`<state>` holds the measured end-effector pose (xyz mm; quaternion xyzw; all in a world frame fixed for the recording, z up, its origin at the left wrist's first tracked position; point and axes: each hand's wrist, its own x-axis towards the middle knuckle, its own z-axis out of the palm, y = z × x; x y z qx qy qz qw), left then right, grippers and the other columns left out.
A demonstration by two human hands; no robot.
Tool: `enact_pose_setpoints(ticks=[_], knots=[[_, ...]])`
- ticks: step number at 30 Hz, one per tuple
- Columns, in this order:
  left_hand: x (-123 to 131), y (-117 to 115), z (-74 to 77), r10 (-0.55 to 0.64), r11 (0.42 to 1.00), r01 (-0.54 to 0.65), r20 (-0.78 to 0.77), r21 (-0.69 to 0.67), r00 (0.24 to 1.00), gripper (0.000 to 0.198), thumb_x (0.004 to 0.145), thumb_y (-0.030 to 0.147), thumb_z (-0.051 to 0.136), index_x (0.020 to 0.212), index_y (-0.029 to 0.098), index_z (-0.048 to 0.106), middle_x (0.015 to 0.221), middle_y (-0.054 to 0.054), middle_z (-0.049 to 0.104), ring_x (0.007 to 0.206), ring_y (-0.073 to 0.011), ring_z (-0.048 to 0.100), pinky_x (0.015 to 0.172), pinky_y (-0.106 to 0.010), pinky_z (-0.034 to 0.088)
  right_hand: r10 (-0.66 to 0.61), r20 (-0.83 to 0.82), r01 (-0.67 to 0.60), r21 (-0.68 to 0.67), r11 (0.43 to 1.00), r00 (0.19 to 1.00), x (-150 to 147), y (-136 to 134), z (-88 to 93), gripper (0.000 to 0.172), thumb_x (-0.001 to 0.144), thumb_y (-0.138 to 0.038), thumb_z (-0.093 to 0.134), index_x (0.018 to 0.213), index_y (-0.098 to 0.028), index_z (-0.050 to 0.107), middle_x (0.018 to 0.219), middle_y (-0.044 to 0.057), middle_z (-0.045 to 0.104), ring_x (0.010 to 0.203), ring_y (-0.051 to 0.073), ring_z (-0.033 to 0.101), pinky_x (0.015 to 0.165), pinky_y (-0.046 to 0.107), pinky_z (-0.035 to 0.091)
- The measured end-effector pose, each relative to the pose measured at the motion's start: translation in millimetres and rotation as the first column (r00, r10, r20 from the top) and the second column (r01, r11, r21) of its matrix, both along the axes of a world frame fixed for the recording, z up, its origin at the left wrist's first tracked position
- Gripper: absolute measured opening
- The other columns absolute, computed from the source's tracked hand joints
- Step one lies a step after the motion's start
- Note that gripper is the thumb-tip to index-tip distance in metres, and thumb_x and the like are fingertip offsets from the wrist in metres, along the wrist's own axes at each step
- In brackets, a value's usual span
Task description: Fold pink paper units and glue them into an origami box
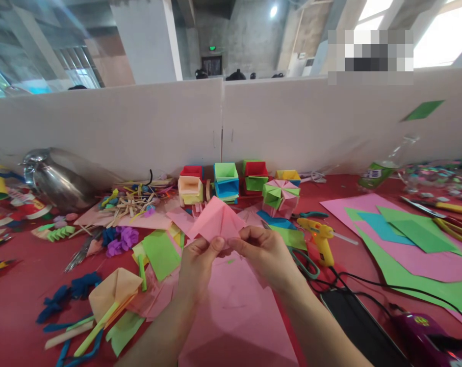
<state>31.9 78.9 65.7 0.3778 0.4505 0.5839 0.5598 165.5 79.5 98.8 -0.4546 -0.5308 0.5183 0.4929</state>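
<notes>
Two hands meet above the middle of the red table (13,306). The left hand (198,262) and the right hand (267,255) each pinch the lower edge of a folded pink paper (216,220) between thumb and fingers. The paper is held off the surface, point up.

The fingertips cover the paper's lower corners, so the folds there cannot be read. Both forearms run off the bottom edge. A large pink sheet (234,316) lies under the wrists, partly covered by them and cut off below. A purple device (426,331) is cropped by the lower right corner, and its kind cannot be told.

Behind the paper, a row of coloured paper boxes (226,181) stands against a white partition (139,122). A yellow glue gun (319,238) and scissors (305,262) lie just right of the right hand. Bare table surface shows at far left, among scraps.
</notes>
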Motion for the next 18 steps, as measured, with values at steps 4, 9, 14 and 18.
enact_pose_setpoints(ticks=[4,9,14,18], knots=[[-7.2,4.5,3.5,-0.118,0.993,0.118,-0.033,-0.004,0.992,0.026,0.057,0.034,0.077,0.056,0.011,0.066,0.055,-0.004,0.066,0.058,-0.0156,0.061,0.066,-0.028,0.047,0.016,0.051,-0.014,-0.043,0.999,0.999,6.8,1.9,4.5,0.033,0.065,-0.038,0.07,0.054,-0.016,0.048,0.049,-0.007,0.043,0.046,0.007,0.035,0.045,0.022,0.024],[-6.5,6.4,-0.7,0.012,1.0,-0.012,-0.015,0.001,1.0,0.027,0.059,0.037,0.074,0.057,0.013,0.063,0.058,-0.002,0.066,0.06,-0.0137,0.059,0.064,-0.026,0.045,0.051,0.045,-0.05,-0.029,0.998,0.998,-2.0,2.2,-0.2,0.028,0.067,-0.039,0.069,0.064,-0.015,0.055,0.055,-0.005,0.049,0.05,0.008,0.041,0.048,0.022,0.031],[-0.3,1.8,-4.3,0.099,0.995,-0.098,-0.026,0.023,0.995,0.029,0.063,0.039,0.071,0.06,0.012,0.063,0.057,-0.002,0.064,0.06,-0.0154,0.059,0.061,-0.026,0.044,0.034,0.088,-0.033,-0.012,0.999,0.996,-12.1,0.8,-6.4,0.032,0.07,-0.042,0.065,0.056,-0.016,0.053,0.051,-0.005,0.046,0.048,0.007,0.038,0.046,0.021,0.03],[2.4,-1.9,-6.7,0.177,0.984,-0.175,-0.045,0.041,0.983,0.029,0.066,0.038,0.07,0.057,0.013,0.06,0.053,0.002,0.059,0.056,-0.0117,0.053,0.056,-0.022,0.04,0.016,0.067,-0.016,-0.012,1.0,0.998,-14.7,-1.9,-3.6,0.034,0.069,-0.043,0.065,0.054,-0.017,0.049,0.049,-0.006,0.043,0.046,0.006,0.034,0.044,0.021,0.027]])
